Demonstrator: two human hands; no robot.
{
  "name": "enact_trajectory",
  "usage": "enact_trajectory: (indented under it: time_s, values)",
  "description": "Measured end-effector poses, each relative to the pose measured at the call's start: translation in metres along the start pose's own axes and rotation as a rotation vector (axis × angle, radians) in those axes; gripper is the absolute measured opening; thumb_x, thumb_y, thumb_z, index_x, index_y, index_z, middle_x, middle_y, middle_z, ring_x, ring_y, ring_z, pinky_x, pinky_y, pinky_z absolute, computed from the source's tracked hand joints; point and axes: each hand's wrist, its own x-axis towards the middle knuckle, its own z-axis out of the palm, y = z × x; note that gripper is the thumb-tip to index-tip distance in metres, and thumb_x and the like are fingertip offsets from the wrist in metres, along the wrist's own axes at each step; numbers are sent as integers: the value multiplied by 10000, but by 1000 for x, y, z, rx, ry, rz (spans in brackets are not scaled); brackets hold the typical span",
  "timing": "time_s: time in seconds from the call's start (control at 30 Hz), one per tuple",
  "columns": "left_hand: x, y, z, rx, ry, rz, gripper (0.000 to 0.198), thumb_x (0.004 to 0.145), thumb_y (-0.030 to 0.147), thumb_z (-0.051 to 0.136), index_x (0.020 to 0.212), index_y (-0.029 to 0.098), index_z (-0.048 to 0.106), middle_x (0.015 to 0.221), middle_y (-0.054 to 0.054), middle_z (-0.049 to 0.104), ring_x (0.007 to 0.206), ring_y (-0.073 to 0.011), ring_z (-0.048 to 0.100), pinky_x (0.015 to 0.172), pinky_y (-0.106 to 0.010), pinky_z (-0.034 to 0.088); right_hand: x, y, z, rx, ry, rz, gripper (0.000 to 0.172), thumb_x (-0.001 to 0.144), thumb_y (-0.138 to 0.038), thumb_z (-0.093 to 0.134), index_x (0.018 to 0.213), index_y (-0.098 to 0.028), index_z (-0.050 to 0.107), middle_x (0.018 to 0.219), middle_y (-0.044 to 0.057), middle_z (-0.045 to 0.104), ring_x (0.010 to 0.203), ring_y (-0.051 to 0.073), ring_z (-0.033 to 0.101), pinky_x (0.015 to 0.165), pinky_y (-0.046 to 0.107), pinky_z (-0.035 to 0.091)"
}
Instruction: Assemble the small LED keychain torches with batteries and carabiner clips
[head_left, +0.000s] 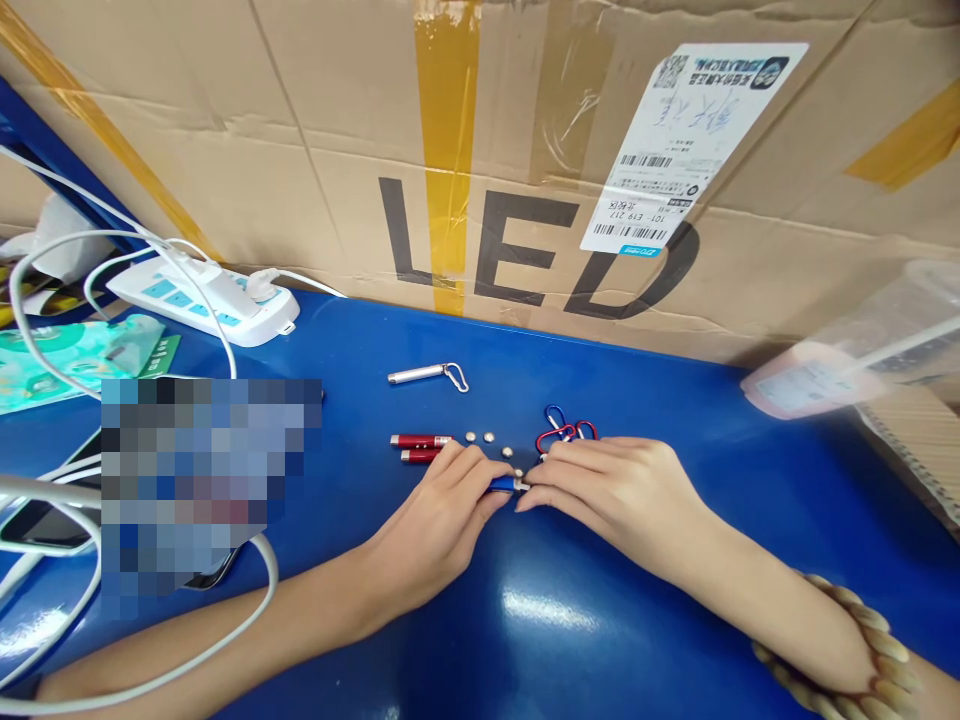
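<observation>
My left hand (442,510) and my right hand (611,490) meet at the middle of the blue table (570,620). Between their fingertips is a small blue keychain flashlight (504,485); the left fingers are closed round its body and the right fingers pinch its silver end. Two red flashlight bodies (418,447) lie just left of my left fingers. Several small button cells (487,440) sit above the hands. Red and blue carabiner clips (564,428) lie by my right fingers. A silver keychain flashlight (426,375) lies farther back.
A large cardboard box (315,180) printed "LED" walls off the back. A white power strip (206,295) with plugs and white cables (90,610) lies at the left, beside a green packet (67,360). A clear plastic container (855,350) is at the right.
</observation>
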Motion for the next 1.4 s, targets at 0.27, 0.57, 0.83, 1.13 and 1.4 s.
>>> enact_trajectory:
  time_s: [0.27,0.57,0.83,1.13,1.4]
  values:
    - [-2,-3,0,60,44,99,256,965,214,312,996,147,557,872,-69,617,743,-187,525,707,-331,475,1,4,-5,179,-72,46,335,916,-402,444,717,-249,666,662,-75,646,605,62,615,513,208,341]
    - [-3,1,-1,109,151,285,284,968,207,297,884,135,558,676,-29,558,561,-137,485,495,-230,405,1,-10,-12,247,-152,5,392,965,-310,361,719,-234,657,663,-50,649,589,78,612,530,207,379]
    - [-5,1,0,289,200,291,309,958,174,292,872,137,586,633,-21,557,507,-136,481,458,-239,401,0,-27,-2,603,-231,405,329,889,-198,468,590,-171,603,501,-38,600,442,71,558,457,168,412]
    - [-4,0,2,272,187,245,281,964,198,313,948,121,583,678,-34,589,559,-146,547,493,-240,463,2,-18,3,860,-337,626,292,864,-242,512,610,-159,630,462,-40,565,421,59,534,435,144,419]
    - [-5,-1,0,146,128,195,277,963,206,326,1121,131,541,677,-29,582,557,-141,544,502,-240,481,4,-11,-1,816,-357,592,293,868,-305,524,645,-175,663,477,-51,579,439,55,542,458,150,404]
